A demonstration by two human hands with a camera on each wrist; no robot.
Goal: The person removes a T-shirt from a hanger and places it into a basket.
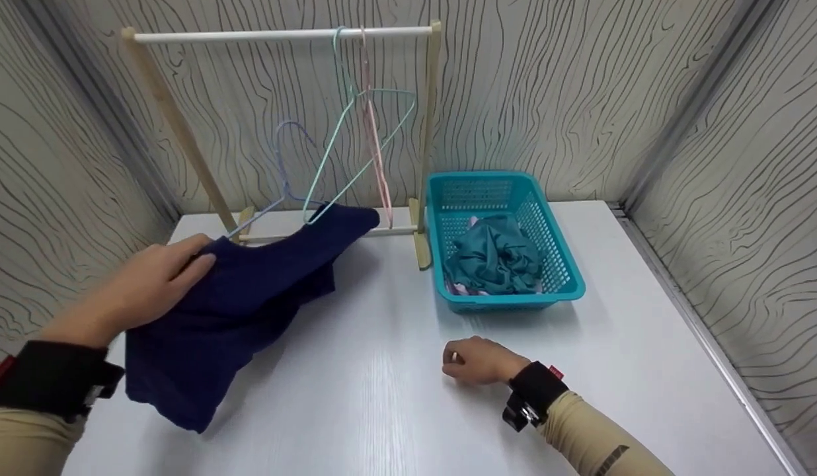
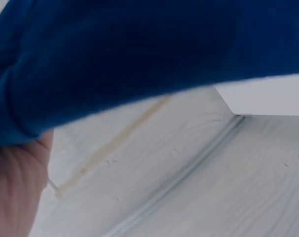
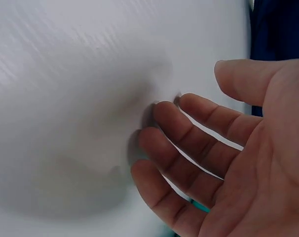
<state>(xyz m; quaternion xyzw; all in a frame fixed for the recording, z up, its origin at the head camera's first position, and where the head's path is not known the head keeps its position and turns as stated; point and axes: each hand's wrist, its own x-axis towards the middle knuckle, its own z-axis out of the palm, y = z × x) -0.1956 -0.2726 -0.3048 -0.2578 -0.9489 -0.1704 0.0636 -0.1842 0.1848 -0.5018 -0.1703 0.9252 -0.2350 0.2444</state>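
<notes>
A navy blue garment (image 1: 250, 291) hangs on a lavender wire hanger (image 1: 285, 189) over the left of the table. My left hand (image 1: 154, 281) grips the garment and hanger together at the near shoulder, thumb on top. The hanger's hook points up and stands off the rail. In the left wrist view the blue cloth (image 2: 139, 54) fills the top and hides most of the fingers. My right hand (image 1: 482, 361) is close over the table in front of the basket. Its fingers (image 3: 189, 136) are loosely curled with nothing between them.
A wooden rack with a white rail (image 1: 250, 36) stands at the back, carrying a mint hanger (image 1: 329, 149) and a pink hanger (image 1: 377, 142). Right of it, a teal basket (image 1: 514, 301) holds a crumpled teal garment (image 1: 494, 254) over pinkish cloth. Patterned walls enclose the white table (image 1: 369, 396).
</notes>
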